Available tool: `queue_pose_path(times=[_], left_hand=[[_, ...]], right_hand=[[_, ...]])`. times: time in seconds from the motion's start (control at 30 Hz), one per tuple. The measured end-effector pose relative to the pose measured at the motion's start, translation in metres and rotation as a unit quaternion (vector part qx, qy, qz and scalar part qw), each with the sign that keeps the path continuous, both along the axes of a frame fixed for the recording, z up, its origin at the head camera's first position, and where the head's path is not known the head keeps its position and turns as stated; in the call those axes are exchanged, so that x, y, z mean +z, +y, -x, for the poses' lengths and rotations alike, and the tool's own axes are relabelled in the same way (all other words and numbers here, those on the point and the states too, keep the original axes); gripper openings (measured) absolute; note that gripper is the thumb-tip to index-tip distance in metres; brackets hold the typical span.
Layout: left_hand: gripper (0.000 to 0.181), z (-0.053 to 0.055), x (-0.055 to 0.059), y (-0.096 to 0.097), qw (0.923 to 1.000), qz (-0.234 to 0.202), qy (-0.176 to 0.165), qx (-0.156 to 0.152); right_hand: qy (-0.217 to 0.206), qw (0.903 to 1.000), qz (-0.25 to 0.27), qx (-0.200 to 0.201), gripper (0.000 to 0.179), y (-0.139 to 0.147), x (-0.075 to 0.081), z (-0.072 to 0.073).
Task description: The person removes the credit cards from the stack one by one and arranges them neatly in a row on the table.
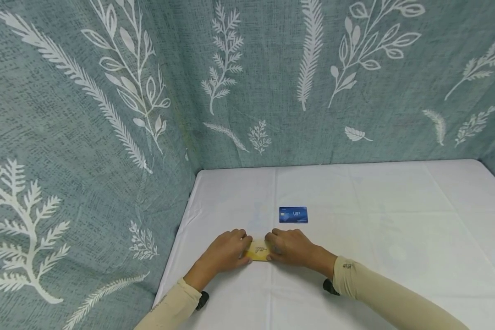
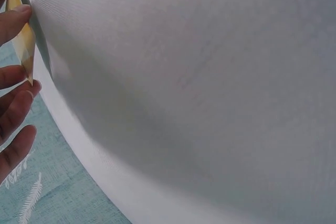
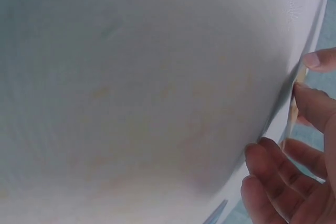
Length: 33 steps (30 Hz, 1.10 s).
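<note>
White cloth covers the desk [image 1: 396, 229], and from its near side two pale sleeves [image 1: 375, 286] reach in, dark gear [image 1: 331, 287] showing beneath each wrist. Farther in, the left hand [image 1: 228, 250] and the right hand [image 1: 292, 247] face each other across a yellow card [image 1: 257, 250] — each pinches one end, the spare fingers loosely spread in the wrist views. It sits directly between them, its long axis seeming to run left to right from hand to hand, though fingers cover both ends; neither hand is clearly nearer. Dark marks show on its bare middle, too small to read. Whether it rests on the cloth or is lifted a little, I cannot tell. Just beyond the hands, slightly to the right, a blue card [image 1: 293, 214] marked VIP lies flat and untouched, its long side also running left to right; it is nearer the right hand and apart from the yellow one — nothing visible stands in the way between them. Past the desk's far edge hangs a grey-green curtain [image 1: 272, 133] with white leaf prints.
</note>
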<state>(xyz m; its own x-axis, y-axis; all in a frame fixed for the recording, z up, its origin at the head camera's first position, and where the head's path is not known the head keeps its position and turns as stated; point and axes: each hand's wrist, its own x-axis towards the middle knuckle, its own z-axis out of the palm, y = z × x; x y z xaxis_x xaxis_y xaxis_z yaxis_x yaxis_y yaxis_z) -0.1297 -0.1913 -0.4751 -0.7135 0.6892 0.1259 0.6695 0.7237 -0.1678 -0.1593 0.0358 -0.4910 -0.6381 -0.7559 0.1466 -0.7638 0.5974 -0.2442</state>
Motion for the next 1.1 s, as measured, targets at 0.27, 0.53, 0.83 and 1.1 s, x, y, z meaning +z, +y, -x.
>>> queue_pose_path(times=[0.27,0.53,0.83,1.1], left_hand=[[0.043,-0.0022,-0.0003,-0.0012,0.9998,-0.006,0.017,-0.006],[0.043,-0.0028,-0.0015,-0.0042,0.9996,-0.008,0.027,-0.005],[0.045,-0.0033,-0.0051,-0.0084,0.9991,-0.010,0.040,-0.008],[0.043,-0.0036,-0.0040,-0.0064,0.9987,-0.002,0.049,-0.010]], right_hand=[[0.017,0.9999,-0.002,0.000,0.044,-0.0027,-0.0023,0.0000],[0.027,0.9996,0.002,0.002,0.044,-0.0059,-0.0033,-0.0013],[0.029,0.9996,0.005,0.001,0.043,-0.0098,-0.0027,-0.0036],[0.055,0.9985,0.006,-0.002,0.043,-0.0093,-0.0065,-0.0035]])
